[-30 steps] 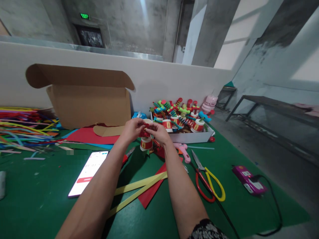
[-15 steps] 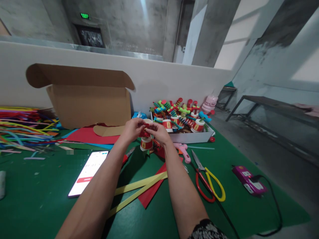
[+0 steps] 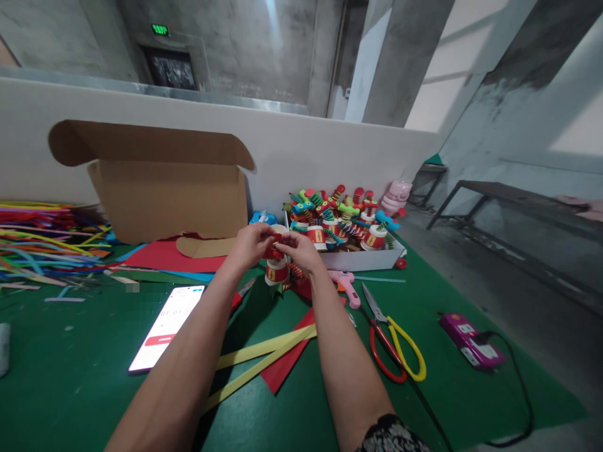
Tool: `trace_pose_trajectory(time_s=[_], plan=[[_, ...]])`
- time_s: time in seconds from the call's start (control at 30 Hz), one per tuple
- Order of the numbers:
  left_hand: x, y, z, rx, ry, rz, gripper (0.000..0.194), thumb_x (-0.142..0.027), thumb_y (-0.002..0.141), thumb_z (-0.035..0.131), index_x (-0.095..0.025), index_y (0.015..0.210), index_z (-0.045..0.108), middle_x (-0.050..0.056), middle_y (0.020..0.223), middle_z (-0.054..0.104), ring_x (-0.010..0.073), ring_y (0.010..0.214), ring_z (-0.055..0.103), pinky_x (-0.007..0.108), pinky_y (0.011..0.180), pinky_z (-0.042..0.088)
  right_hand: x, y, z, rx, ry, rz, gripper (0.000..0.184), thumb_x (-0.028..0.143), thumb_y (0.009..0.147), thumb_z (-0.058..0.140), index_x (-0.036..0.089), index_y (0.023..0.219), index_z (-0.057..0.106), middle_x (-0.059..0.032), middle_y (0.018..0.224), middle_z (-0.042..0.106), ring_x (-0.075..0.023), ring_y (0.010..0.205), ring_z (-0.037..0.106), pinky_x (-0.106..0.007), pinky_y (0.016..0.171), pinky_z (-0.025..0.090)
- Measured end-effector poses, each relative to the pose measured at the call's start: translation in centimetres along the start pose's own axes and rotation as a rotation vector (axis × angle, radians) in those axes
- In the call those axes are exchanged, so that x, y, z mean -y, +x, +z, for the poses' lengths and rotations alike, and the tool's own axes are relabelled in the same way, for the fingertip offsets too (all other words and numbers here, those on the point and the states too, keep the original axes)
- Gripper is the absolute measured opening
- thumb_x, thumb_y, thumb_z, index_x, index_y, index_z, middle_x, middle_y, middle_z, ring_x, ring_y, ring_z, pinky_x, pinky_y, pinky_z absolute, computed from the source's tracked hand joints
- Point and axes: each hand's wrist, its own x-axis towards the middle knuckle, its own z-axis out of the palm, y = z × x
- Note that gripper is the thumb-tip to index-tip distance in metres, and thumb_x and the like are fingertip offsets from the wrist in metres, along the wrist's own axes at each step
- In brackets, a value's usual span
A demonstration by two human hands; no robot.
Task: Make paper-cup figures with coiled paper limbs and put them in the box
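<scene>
Since red piece (image 3: 274, 253) is small, left hand (image 3: 252, 243) and right hand (image 3: 301, 252) have fingertips pinched on it from nine and three o'clock, probably for steadiness. Piece sits just above white cup (image 3: 276, 274), toward twelve o'clock on surface (image 3: 264, 417); join between them hidden. Scissors (image 3: 387, 325) at four o'clock, handles nearer person, likely for easy reach. Piece bright red, mostly covered by fingers; cup has red band, gold label, green paper below.
</scene>
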Motion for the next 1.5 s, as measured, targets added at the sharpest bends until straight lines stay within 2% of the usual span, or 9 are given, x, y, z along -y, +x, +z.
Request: trace_pose_trajectory(time_s=[0.33, 0.6, 1.27, 1.5], plan=[[0.23, 0.07, 0.13, -0.006, 0.025, 0.012, 0.015, -0.025, 0.078, 0.057, -0.018, 0.079, 0.07, 0.005, 0.082, 0.071, 0.0171, 0.071, 0.061, 0.027, 0.065, 0.044, 0.27, -0.12, 0.08, -0.018, -0.004, 0.003, 0.036, 0.033, 0.052, 0.085, 0.018, 0.08, 0.068, -0.0003, 0.078, 0.071, -0.0159, 0.074, 0.065, -0.029, 0.073, 0.053], [0.24, 0.07, 0.08, -0.01, 0.024, 0.026, 0.015, -0.026, 0.078, 0.058, -0.018, 0.078, 0.07, 0.005, 0.081, 0.071, 0.0166, 0.07, 0.06, 0.026, 0.065, 0.044, 0.09, -0.05, -0.03, -0.007, -0.022, 0.0, 0.036, 0.033, 0.055, 0.084, 0.017, 0.083, 0.068, -0.0007, 0.08, 0.071, -0.0164, 0.077, 0.066, -0.032, 0.078, 0.053], [0.19, 0.08, -0.09, -0.012, 0.028, 0.024, 0.015, -0.028, 0.078, 0.059, -0.018, 0.079, 0.071, 0.005, 0.081, 0.071, 0.0174, 0.072, 0.061, 0.026, 0.066, 0.044, 0.29, -0.13, 0.08, -0.005, -0.017, -0.009, 0.034, 0.033, 0.055, 0.083, 0.018, 0.082, 0.067, -0.0001, 0.078, 0.069, -0.0161, 0.075, 0.065, -0.032, 0.078, 0.053], [-0.32, -0.28, -0.69, -0.047, -0.069, -0.004, 0.017, -0.022, 0.08, 0.055, -0.018, 0.085, 0.07, 0.004, 0.083, 0.072, 0.0166, 0.072, 0.063, 0.026, 0.067, 0.047, 0.63, -0.26, 0.08, 0.008, 0.002, -0.012, 0.036, 0.03, 0.053, 0.084, 0.019, 0.081, 0.066, -0.0001, 0.082, 0.07, -0.0171, 0.082, 0.066, -0.034, 0.085, 0.052]])
